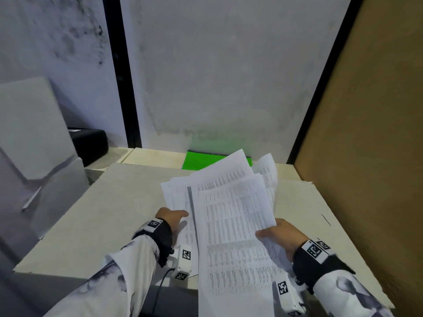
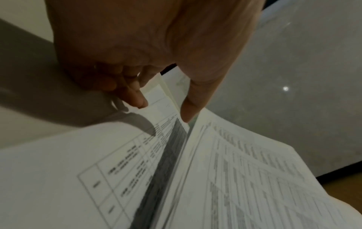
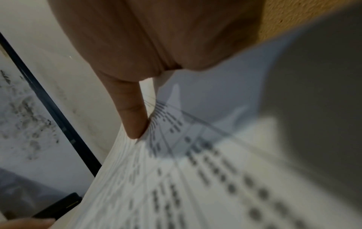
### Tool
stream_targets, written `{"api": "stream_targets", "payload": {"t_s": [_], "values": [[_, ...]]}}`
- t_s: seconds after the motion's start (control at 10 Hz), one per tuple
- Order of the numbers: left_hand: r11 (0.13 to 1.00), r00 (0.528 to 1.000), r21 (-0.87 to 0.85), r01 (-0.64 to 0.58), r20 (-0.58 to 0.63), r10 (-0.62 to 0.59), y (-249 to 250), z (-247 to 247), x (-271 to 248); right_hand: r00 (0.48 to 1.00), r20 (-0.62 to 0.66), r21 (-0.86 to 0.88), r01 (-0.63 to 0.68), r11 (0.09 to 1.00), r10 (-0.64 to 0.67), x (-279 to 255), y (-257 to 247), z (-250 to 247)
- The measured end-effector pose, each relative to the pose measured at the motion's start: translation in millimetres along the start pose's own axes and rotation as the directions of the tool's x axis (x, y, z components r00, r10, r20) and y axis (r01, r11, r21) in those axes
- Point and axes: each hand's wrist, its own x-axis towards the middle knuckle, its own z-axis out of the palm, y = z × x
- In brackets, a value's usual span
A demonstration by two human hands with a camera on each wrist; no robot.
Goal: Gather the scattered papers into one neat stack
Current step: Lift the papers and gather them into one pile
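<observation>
Several white printed sheets (image 1: 231,209) with tables of small text form a loose, fanned bundle tilted above the beige table (image 1: 123,202). My left hand (image 1: 180,216) pinches the bundle's left edge, thumb on top and fingers underneath. In the left wrist view the left hand's thumb (image 2: 188,108) and curled fingers (image 2: 135,96) clamp the sheets (image 2: 235,178). My right hand (image 1: 267,234) grips the right edge. Its thumb (image 3: 135,122) presses on the top sheet (image 3: 195,178), and its fingers are hidden beneath. The sheet corners stick out unevenly at the far end.
A bright green sheet (image 1: 201,160) lies on the table's far side, partly under the fanned papers. A brown board (image 1: 366,156) walls off the right side. A black case (image 1: 91,143) sits at the back left beside grey panels (image 1: 34,133).
</observation>
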Motion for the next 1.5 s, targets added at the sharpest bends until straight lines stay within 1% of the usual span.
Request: {"api": "stream_targets", "payload": {"t_s": [0.1, 0.2, 0.3, 0.4, 0.5, 0.6, 0.7, 0.8, 0.9, 1.0, 1.1, 1.2, 1.3, 1.4, 1.5], "values": [[0.993, 0.996, 0.096, -0.062, -0.065, 0.068, -2, 14, -4, 0.997, -0.073, 0.022, 0.031, 0.999, -0.03, -9, 3, -13], [0.987, 0.992, 0.119, -0.104, -0.06, 0.112, -1, 23, -9, 0.97, -0.225, -0.178, 0.048, 0.983, -0.088, -3, 8, -25], [0.978, 0.991, 0.182, -0.098, -0.074, 0.113, -1, 25, -15, 0.943, -0.296, -0.374, 0.032, 0.927, -0.152, 3, 9, -27], [0.907, 0.99, 0.416, -0.062, -0.089, 0.109, -4, 24, -3, 0.953, -0.267, -0.333, 0.048, 0.942, -0.143, 15, 5, -23], [0.917, 0.987, 0.398, -0.017, -0.137, 0.078, 0, 22, -10, 0.978, -0.201, -0.328, -0.009, 0.945, -0.06, 28, -8, -23], [0.946, 0.995, 0.314, -0.075, -0.041, 0.092, 8, 25, -9, 0.988, -0.152, -0.378, -0.059, 0.924, 0.001, 45, -22, -20], [0.984, 0.995, 0.15, -0.093, -0.004, 0.095, 14, 29, -9, 0.995, -0.102, -0.449, -0.052, 0.892, 0.007, 56, -33, -3], [0.998, 0.998, -0.017, -0.053, 0.04, 0.054, 19, 30, -20, 1.0, -0.03, -0.469, -0.011, 0.883, -0.004, 55, -40, 20], [0.992, 0.998, -0.126, -0.002, 0.06, 0.01, 14, 25, -14, 1.0, -0.018, -0.413, -0.007, 0.911, -0.001, 55, -38, 29], [0.995, 0.995, -0.102, -0.006, 0.103, 0.016, 9, 19, -9, 1.0, -0.003, -0.248, -0.019, 0.968, 0.019, 48, -35, 27], [0.99, 0.984, -0.083, -0.116, 0.125, 0.126, 0, 18, -10, 0.998, 0.045, -0.029, -0.05, 0.998, 0.051, 43, -27, 28], [0.956, 0.937, -0.07, -0.284, 0.19, 0.293, -12, 20, -11, 0.994, 0.107, 0.209, -0.054, 0.976, 0.032, 46, -16, 34], [0.918, 0.893, -0.151, -0.367, 0.218, 0.393, -20, 16, -7, 0.986, 0.16, 0.382, -0.029, 0.924, -0.036, 29, -21, 44], [0.875, 0.865, -0.23, -0.426, 0.181, 0.468, -14, -2, -18, 0.984, 0.149, 0.36, 0.042, 0.932, -0.102, 16, -28, 49], [0.837, 0.848, -0.253, -0.485, 0.099, 0.521, -5, -36, -28, 0.995, 0.075, 0.346, 0.036, 0.938, -0.066, 19, -26, 39]]}}
